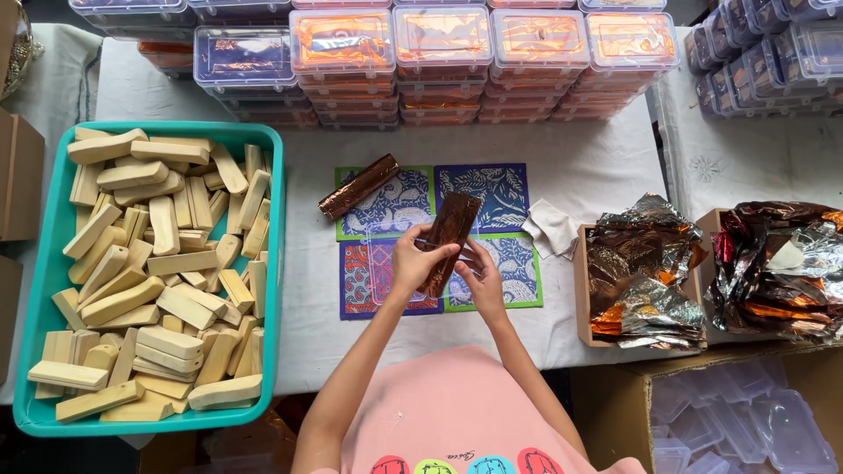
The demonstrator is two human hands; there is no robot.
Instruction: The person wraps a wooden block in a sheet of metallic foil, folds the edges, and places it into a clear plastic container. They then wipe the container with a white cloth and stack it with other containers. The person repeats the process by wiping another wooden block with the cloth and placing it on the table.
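Observation:
My left hand and my right hand together hold a long block wrapped in brown-copper foil, tilted above the table. Under it lies a clear plastic box on four patterned square mats in blue, green and red. A second foil-wrapped block lies slantwise on the far left mat, apart from both hands.
A teal tray heaped with several bare wooden blocks fills the left. Stacks of clear lidded boxes line the far edge. Two cardboard boxes of crumpled foil sheets sit at right; a carton of clear plastic boxes stands below them. A white cloth lies by the mats.

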